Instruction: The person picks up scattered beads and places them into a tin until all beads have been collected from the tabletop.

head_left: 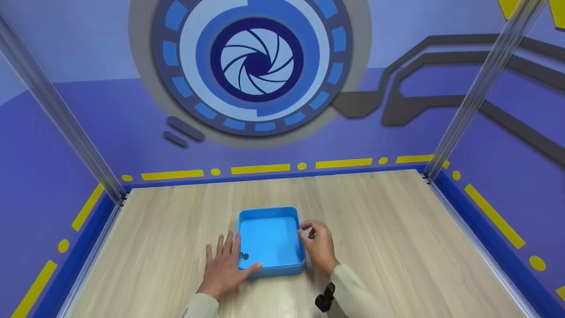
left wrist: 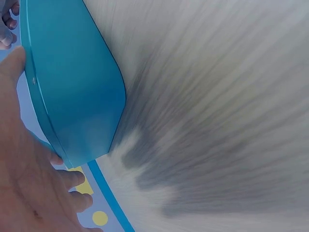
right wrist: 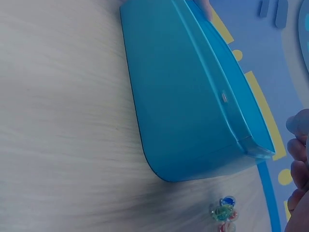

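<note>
A blue, open-topped rectangular box (head_left: 269,238) stands on the wooden table. My left hand (head_left: 224,268) lies against its front left corner, fingers spread and fairly straight, the thumb over the front rim. Inside the box, by the left wall, are two small dark marbles (head_left: 244,256). At the right rim is my right hand (head_left: 321,245), its fingers curled and thumb near the index fingertip; whether something is between them is too small to tell. Several glass marbles (right wrist: 224,212), some blue, green and red, lie on the table beside the box, partly under that hand in the head view.
The light wood table (head_left: 176,221) is bounded by blue and purple panels (head_left: 110,115) with yellow marks. Metal posts (head_left: 57,101) rise at both back corners. A black strap-like device (head_left: 325,298) sits at the right sleeve.
</note>
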The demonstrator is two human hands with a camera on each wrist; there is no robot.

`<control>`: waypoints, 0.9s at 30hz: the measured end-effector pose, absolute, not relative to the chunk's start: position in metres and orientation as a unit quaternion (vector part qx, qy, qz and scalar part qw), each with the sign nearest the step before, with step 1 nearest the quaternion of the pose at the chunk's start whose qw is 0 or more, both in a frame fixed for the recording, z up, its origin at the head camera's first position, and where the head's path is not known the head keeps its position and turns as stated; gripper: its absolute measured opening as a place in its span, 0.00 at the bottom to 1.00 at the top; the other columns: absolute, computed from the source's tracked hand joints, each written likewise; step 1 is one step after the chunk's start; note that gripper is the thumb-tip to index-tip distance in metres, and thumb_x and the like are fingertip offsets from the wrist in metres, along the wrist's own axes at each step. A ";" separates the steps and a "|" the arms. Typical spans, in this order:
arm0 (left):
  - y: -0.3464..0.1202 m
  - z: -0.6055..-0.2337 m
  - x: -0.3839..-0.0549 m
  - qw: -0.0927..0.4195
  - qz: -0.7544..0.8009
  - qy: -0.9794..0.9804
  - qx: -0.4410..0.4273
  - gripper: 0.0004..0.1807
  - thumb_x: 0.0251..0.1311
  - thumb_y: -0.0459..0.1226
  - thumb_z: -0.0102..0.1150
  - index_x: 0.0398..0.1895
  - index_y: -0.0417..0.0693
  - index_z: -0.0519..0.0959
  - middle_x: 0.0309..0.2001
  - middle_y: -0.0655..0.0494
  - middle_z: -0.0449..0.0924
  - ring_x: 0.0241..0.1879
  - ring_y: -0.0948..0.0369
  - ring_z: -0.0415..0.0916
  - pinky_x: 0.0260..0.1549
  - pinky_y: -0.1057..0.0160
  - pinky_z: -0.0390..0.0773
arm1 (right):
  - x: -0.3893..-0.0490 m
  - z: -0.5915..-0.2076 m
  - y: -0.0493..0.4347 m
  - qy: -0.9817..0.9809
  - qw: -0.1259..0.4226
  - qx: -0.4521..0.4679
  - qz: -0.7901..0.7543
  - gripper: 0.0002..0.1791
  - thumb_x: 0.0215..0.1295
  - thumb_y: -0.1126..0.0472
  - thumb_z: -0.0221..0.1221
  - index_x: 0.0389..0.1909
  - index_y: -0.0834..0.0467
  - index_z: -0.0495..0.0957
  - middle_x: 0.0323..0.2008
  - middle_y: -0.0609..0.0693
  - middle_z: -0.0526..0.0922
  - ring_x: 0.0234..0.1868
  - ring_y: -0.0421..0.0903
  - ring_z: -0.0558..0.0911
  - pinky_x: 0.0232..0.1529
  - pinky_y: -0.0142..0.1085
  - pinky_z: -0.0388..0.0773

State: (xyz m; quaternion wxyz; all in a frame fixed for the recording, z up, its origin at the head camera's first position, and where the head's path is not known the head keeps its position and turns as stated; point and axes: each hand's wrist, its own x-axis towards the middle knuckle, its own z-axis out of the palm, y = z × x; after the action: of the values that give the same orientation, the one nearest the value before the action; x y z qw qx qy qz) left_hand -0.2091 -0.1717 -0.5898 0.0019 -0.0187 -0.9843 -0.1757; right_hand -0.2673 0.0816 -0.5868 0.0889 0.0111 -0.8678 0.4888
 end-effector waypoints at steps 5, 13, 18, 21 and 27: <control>-0.171 -0.590 -0.209 0.004 -0.175 -0.984 -0.019 0.60 0.47 0.75 0.52 0.75 0.46 0.53 0.76 0.43 0.52 0.75 0.40 0.45 0.67 0.29 0.38 | -0.269 -0.587 0.084 -0.874 0.091 0.007 0.478 0.07 0.63 0.61 0.63 0.41 0.51 0.80 0.39 0.45 0.80 0.38 0.44 0.76 0.37 0.29 0.74; -0.171 -0.590 -0.208 -0.002 -0.177 -0.984 -0.017 0.60 0.47 0.75 0.52 0.76 0.46 0.52 0.76 0.43 0.51 0.76 0.40 0.44 0.67 0.29 0.37 | -0.268 -0.589 0.087 -0.878 0.098 0.006 0.468 0.07 0.62 0.62 0.63 0.40 0.51 0.80 0.39 0.46 0.81 0.37 0.43 0.76 0.37 0.30 0.75; -0.171 -0.590 -0.209 -0.008 -0.178 -0.984 -0.017 0.61 0.47 0.75 0.51 0.76 0.46 0.52 0.76 0.43 0.50 0.76 0.40 0.43 0.67 0.29 0.36 | -0.267 -0.590 0.088 -0.884 0.102 0.003 0.456 0.06 0.63 0.61 0.63 0.40 0.50 0.80 0.38 0.44 0.81 0.37 0.42 0.75 0.36 0.28 0.72; -0.171 -0.590 -0.208 -0.008 -0.178 -0.984 -0.017 0.61 0.47 0.75 0.50 0.76 0.46 0.52 0.76 0.43 0.50 0.76 0.40 0.43 0.67 0.29 0.36 | -0.267 -0.590 0.089 -0.884 0.101 0.003 0.456 0.06 0.63 0.61 0.62 0.40 0.49 0.80 0.38 0.44 0.80 0.36 0.41 0.74 0.35 0.28 0.71; -0.171 -0.589 -0.208 -0.006 -0.175 -0.984 -0.020 0.60 0.48 0.75 0.50 0.76 0.46 0.52 0.76 0.42 0.51 0.76 0.40 0.44 0.67 0.29 0.37 | -0.266 -0.590 0.091 -0.883 0.099 0.001 0.458 0.07 0.63 0.62 0.62 0.41 0.51 0.80 0.39 0.45 0.80 0.37 0.40 0.74 0.35 0.28 0.72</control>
State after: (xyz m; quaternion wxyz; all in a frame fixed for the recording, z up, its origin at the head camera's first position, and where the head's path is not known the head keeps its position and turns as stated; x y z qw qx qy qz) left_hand -0.2084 -0.1712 -0.5895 -0.0057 -0.0195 -0.9844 -0.1750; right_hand -0.2663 0.0913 -0.5904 0.0988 0.0015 -0.8833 0.4582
